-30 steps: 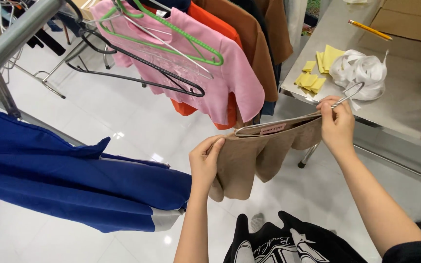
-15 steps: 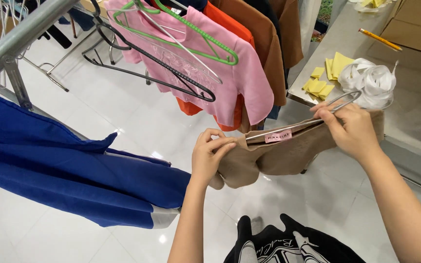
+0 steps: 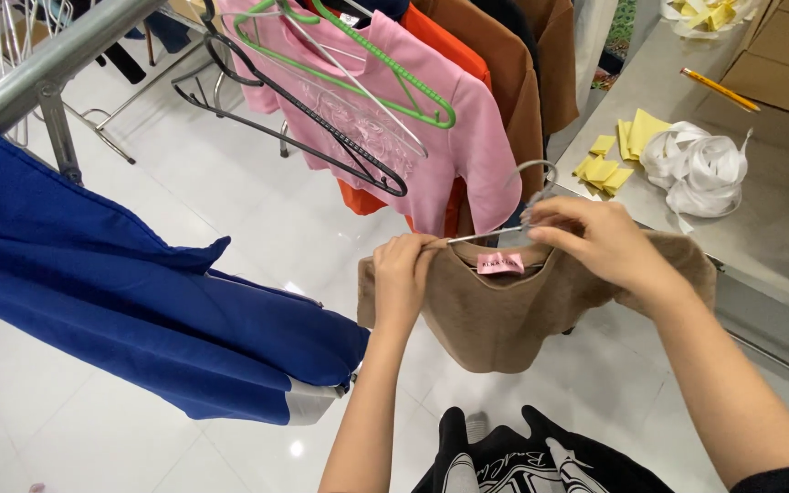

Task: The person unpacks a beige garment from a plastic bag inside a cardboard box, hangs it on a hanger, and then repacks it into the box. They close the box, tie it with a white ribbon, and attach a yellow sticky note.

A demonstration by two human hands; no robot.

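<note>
Fabric, soft and fuzzy, makes up the tan top (image 3: 504,310) held up between both hands over the glossy white tiled floor (image 3: 230,210), just in front of the steel table (image 3: 778,228). A small pink label (image 3: 500,264) sits at its rounded neckline. The left hand (image 3: 404,278) is closed over one shoulder of the tan top, fingers curled round the cloth and the end of the thin wire hanger (image 3: 522,205). The right hand (image 3: 600,239) pinches the hanger near its curved hook, fingers drawn together on wire and collar. Behind hangs a smooth pink shirt (image 3: 468,137) with a green hanger (image 3: 385,78) and a black hanger (image 3: 321,146) lying against it. A deep blue garment (image 3: 139,301) drapes at left. On the table lie yellow paper squares (image 3: 623,151), a crumpled coil of white ribbon (image 3: 696,169) and a pencil (image 3: 720,89).
</note>
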